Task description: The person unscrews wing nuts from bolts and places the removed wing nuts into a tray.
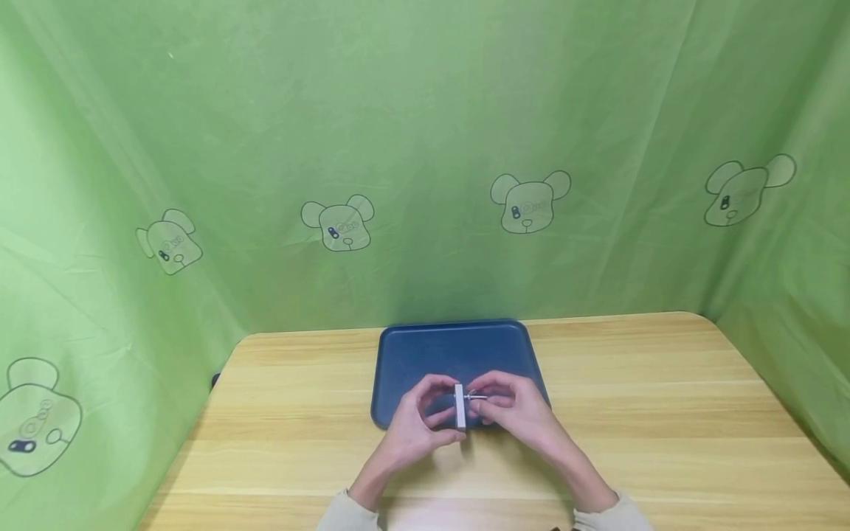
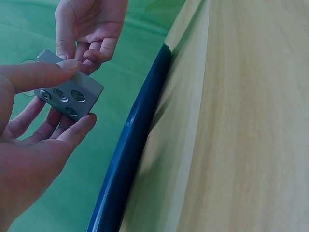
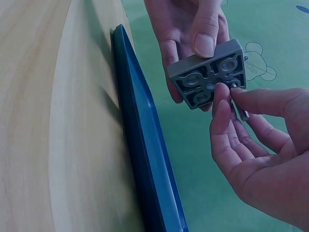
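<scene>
Above the front part of the blue tray (image 1: 458, 354), my left hand (image 1: 415, 420) grips a flat grey block (image 1: 460, 407) by its edges, tilted up on its side. One face of the block (image 2: 77, 94) has several round holes, and a corner one seems to be filled by a metal part. The opposite face shows ribbed round recesses. My right hand (image 1: 514, 405) pinches a thin metal screw (image 3: 243, 115) against that ribbed face, near a corner recess. The screw stands out from the block towards the right hand; how deep it sits is hidden by the fingertips.
The tray lies at the back middle of a light wooden table (image 1: 631, 413). Green cloth (image 1: 425, 147) with printed bear heads rises behind the table and at both sides. A small dark thing (image 1: 215, 379) shows at the table's left edge.
</scene>
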The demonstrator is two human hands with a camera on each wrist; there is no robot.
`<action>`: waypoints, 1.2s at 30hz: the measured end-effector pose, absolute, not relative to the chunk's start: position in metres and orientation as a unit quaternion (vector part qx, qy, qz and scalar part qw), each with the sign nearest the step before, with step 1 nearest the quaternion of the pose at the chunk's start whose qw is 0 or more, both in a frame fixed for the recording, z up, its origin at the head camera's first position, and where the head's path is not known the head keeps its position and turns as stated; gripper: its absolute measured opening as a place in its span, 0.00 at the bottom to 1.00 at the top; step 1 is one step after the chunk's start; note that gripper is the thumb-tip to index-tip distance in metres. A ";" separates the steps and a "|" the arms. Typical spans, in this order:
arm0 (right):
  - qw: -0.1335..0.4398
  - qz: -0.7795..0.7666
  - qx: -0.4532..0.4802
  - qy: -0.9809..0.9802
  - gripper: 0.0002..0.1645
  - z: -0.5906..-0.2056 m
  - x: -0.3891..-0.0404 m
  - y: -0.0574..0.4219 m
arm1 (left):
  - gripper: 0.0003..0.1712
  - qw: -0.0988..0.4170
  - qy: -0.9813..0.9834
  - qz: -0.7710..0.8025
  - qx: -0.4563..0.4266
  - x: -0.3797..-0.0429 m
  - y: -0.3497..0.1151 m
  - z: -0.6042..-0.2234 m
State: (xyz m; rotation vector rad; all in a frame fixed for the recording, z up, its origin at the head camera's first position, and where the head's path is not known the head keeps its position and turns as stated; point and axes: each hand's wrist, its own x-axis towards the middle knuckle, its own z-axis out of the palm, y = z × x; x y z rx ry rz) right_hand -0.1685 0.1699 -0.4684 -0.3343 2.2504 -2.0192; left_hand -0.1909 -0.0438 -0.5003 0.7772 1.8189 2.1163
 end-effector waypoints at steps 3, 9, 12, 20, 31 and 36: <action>0.050 -0.661 -0.111 0.740 0.17 -0.470 -0.169 0.170 | 0.41 0.123 0.622 0.725 0.268 -0.191 -0.044 -0.501; 0.044 -0.661 -0.103 0.742 0.18 -0.470 -0.169 0.168 | 0.41 0.121 0.622 0.726 0.265 -0.192 -0.044 -0.502; 0.038 -0.665 -0.104 0.738 0.17 -0.469 -0.168 0.168 | 0.41 0.121 0.622 0.727 0.264 -0.192 -0.044 -0.502; 0.032 -0.662 -0.102 0.742 0.14 -0.469 -0.168 0.168 | 0.41 0.121 0.621 0.727 0.267 -0.192 -0.043 -0.501; 0.038 -0.673 -0.110 0.730 0.18 -0.471 -0.169 0.168 | 0.41 0.117 0.627 0.723 0.267 -0.191 -0.043 -0.502; 0.047 -0.676 -0.116 0.727 0.18 -0.472 -0.169 0.169 | 0.41 0.119 0.628 0.721 0.268 -0.191 -0.043 -0.502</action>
